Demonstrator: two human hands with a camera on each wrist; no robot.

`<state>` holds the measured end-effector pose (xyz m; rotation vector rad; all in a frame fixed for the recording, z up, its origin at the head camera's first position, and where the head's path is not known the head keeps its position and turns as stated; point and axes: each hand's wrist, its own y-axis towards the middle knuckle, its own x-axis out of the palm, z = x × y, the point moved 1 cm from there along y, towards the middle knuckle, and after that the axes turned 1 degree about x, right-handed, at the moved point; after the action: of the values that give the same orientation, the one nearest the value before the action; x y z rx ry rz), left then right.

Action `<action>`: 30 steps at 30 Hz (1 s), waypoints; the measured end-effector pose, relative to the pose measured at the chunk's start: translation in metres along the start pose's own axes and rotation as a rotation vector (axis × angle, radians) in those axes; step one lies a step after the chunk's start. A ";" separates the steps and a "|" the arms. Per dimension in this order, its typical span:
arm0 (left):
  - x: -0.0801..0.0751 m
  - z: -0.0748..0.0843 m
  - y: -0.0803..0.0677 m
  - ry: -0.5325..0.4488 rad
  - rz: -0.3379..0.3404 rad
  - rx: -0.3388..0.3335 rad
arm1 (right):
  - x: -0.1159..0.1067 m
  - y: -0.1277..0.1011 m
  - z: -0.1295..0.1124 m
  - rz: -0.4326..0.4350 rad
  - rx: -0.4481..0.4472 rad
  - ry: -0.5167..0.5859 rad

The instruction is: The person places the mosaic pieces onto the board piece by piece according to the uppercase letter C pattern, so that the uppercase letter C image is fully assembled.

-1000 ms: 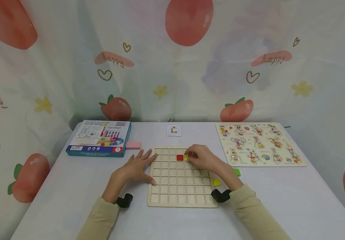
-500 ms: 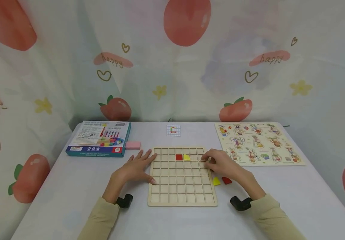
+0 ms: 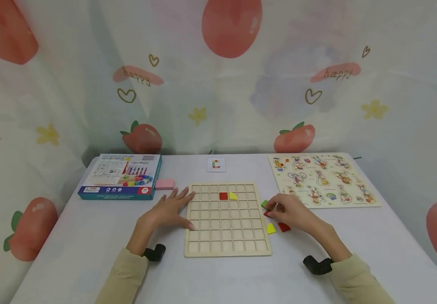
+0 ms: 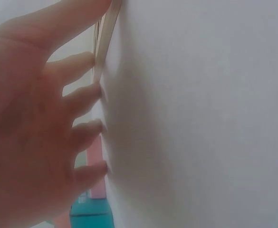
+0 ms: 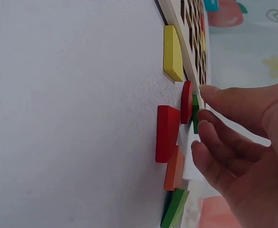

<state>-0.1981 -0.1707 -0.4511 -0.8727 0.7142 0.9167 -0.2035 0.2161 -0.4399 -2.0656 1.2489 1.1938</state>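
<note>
A wooden grid board (image 3: 227, 254) lies on the white table, with a red square tile (image 3: 223, 196) and a yellow tile (image 3: 233, 196) side by side in its upper cells. My left hand (image 3: 167, 211) rests with spread fingers along the board's left edge. Beyond the right edge, my right hand (image 3: 292, 211) hovers at a green tile (image 3: 265, 204) and a small red tile (image 3: 267, 213). The right wrist view has thumb and fingertips apart, right by these tiles. Nearby lie a yellow tile (image 5: 173, 54), another red tile (image 5: 167, 134), an orange tile (image 5: 174, 168) and a second green tile (image 5: 175, 208).
At the back left is a boxed toy set (image 3: 120, 177), a pink block (image 3: 164, 184) beside it. A small pattern card (image 3: 216, 165) lies behind the grid board. The picture puzzle board (image 3: 308, 179) occupies the back right. A printed curtain hangs behind the table.
My right hand has let go of the yellow tile in its cell and moved right, off the board, to the loose tiles. The left hand keeps its place at the board's edge.
</note>
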 end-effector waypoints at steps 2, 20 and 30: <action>0.001 -0.001 -0.001 -0.024 0.005 0.016 | 0.001 -0.004 0.000 -0.006 -0.001 0.012; 0.000 -0.004 0.000 -0.038 0.034 0.024 | 0.004 -0.022 0.000 -0.096 -0.049 0.045; 0.000 -0.004 -0.001 -0.036 0.038 0.034 | 0.007 -0.023 -0.002 -0.117 -0.017 0.094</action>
<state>-0.1974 -0.1749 -0.4529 -0.8132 0.7159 0.9493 -0.1811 0.2219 -0.4461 -2.1970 1.1451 1.0701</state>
